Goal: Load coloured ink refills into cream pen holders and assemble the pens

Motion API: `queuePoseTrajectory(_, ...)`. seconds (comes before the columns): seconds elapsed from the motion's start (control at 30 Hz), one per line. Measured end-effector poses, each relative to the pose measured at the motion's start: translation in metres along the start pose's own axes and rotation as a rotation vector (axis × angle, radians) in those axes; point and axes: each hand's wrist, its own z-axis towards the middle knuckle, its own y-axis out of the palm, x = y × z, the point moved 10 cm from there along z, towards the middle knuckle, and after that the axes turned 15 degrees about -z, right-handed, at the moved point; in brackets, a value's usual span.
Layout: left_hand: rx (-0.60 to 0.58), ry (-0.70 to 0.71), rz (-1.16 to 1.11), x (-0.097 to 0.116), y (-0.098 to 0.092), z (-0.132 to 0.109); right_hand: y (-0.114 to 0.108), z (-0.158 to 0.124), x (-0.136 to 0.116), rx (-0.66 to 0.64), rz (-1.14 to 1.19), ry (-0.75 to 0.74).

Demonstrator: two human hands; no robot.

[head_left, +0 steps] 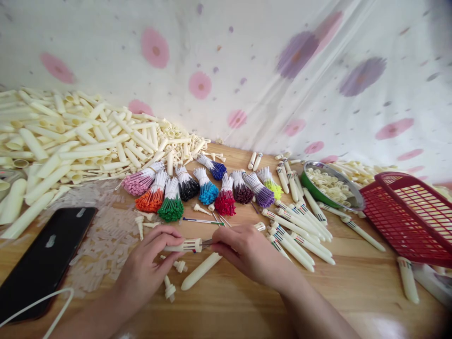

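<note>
My left hand (pixel 150 256) is closed around a cream slotted pen barrel (pixel 189 245), held level above the table. My right hand (pixel 247 252) pinches a thin grey metal tool (pixel 206 243), perhaps tweezers, its tip at the barrel's open end. Fingers hide most of the tool. Below my hands lies a longer cream pen tube (pixel 201 271). Small cream pen parts (pixel 170 289) are beside my left hand. Just beyond, a few loose thin refills (pixel 201 221) lie near bundles of coloured refills, among them a green bundle (pixel 171 201) and a red bundle (pixel 225 197).
A large heap of cream tubes (pixel 81 136) fills the back left. Clear plastic pieces (pixel 102 240) lie by a black phone (pixel 45 259) with a white cable. Multicolour pens (pixel 300 230), a green-sided bowl (pixel 310 186) of small parts and a red basket (pixel 399 221) stand right.
</note>
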Motion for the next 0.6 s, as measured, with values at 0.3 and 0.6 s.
queuePoseTrajectory(0.3, 0.013, 0.032, 0.014, 0.0053, -0.0032, 0.0031, 0.0076, 0.0051, -0.0021, 0.084, 0.236, 0.017)
queuePoseTrajectory(0.6, 0.047, 0.031, -0.005, 0.0043, -0.008, 0.0028, 0.0011, 0.0034, -0.0013, 0.128, 0.3, -0.01)
